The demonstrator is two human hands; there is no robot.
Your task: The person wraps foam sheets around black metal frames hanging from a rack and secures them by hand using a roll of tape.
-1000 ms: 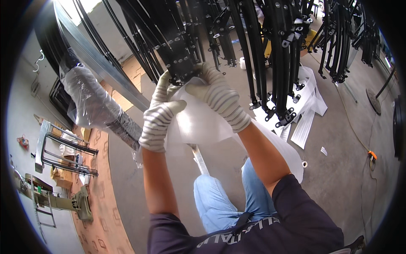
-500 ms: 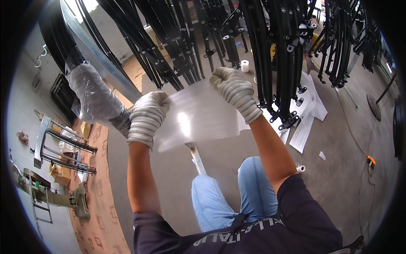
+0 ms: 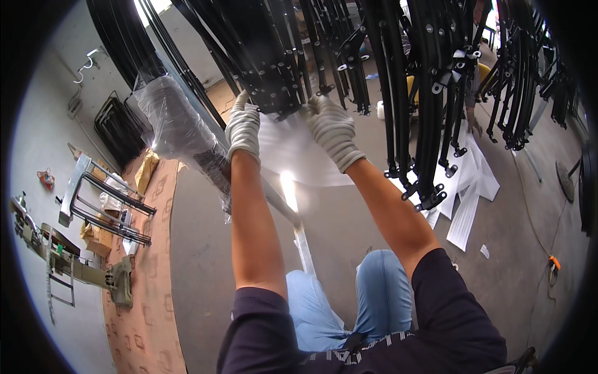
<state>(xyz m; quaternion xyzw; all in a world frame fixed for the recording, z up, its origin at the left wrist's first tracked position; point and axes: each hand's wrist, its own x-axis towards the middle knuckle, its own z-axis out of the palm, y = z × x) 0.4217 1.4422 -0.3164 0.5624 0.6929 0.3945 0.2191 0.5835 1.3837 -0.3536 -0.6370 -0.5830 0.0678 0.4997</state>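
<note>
A translucent white foam sheet (image 3: 289,149) hangs between my two gloved hands, its upper part behind and under the lower ends of a bundle of black metal bars (image 3: 268,78). My left hand (image 3: 244,128), in a striped knit glove, is at the sheet's left edge beside the bars; its thumb or finger points up and its grip is partly hidden. At the sheet's upper right, my right hand (image 3: 331,131) is closed in a pinch on it, close against the bars.
Clear film wraps a bundle (image 3: 177,115) on the left. More black bars (image 3: 430,112) hang on the right above white foam sheets (image 3: 470,193) on the floor. Part of another person's arm (image 3: 471,118) shows beyond. An orange connector on a cord (image 3: 554,263) lies at far right.
Both hands have moved forward with the foam sheet, up to the ends of the hanging bars. The view has shifted, and the sheet's upper part now sits behind the bars.
</note>
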